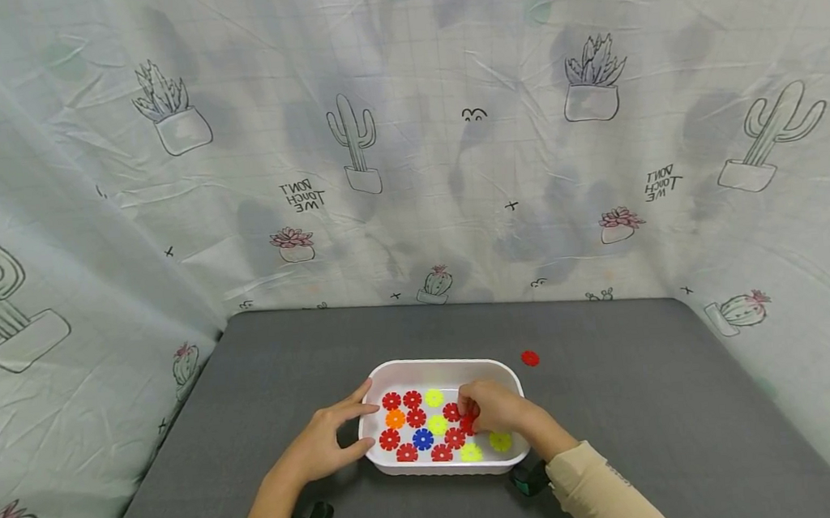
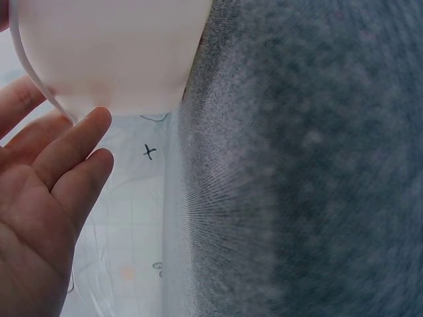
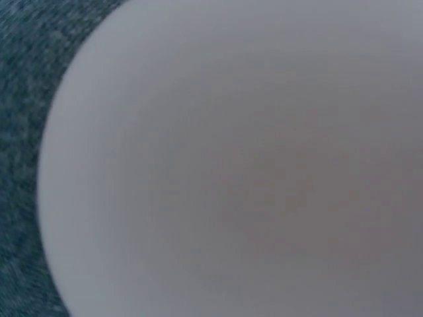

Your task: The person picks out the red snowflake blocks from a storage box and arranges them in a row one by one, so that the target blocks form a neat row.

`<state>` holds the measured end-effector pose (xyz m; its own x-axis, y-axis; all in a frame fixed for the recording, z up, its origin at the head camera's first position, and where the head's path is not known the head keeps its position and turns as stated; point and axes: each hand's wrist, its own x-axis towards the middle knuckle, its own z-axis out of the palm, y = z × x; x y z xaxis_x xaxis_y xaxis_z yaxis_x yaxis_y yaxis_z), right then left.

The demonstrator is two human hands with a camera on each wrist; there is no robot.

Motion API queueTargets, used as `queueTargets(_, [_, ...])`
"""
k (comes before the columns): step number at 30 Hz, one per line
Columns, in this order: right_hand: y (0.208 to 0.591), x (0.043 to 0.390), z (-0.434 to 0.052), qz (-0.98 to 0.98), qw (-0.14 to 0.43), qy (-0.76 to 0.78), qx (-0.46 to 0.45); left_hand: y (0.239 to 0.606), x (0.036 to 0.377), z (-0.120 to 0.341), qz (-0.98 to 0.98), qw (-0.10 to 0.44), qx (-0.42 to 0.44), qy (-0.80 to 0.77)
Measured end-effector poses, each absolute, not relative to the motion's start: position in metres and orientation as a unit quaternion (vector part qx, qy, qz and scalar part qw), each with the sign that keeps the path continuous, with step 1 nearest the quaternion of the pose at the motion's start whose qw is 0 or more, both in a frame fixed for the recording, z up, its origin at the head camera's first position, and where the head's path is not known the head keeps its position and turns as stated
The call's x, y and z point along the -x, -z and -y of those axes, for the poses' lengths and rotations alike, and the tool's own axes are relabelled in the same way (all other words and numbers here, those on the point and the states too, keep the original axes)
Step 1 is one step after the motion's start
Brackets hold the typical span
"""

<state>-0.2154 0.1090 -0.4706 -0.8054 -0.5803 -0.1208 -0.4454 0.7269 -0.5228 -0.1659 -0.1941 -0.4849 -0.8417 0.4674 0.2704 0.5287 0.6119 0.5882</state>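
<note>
Head view alone shows discs [image 1: 428,429] in tray [image 1: 438,364].

A grey felt-covered table [image 1: 286,383] carried a white tray [image 1: 438,365] near the middle of its front edge. A single red disc [image 1: 530,358] lay just beyond the tray's far right corner.

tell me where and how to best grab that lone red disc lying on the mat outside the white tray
Probably pinch the red disc across its toothed rim, coming straight down from above. It lies flat on the grey mat, apart from the white tray and with open mat all round, so nothing blocks either fingertip. Flat as it lies, its edge is the only part to catch; the notches between teeth should give some purchase.
</note>
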Motion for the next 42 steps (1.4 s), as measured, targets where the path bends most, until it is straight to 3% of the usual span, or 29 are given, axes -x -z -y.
queueTargets(13, [0.462, 0.218, -0.112, -0.898, 0.183, 0.283, 0.283, 0.486, 0.166, 0.194, 0.9, 0.027, 0.269, 0.342])
queueTargets(42, [0.444, 0.223, -0.147, -0.85, 0.157, 0.424, 0.272, 0.48, 0.168, 0.194, 0.9, 0.011, 0.261, 0.348])
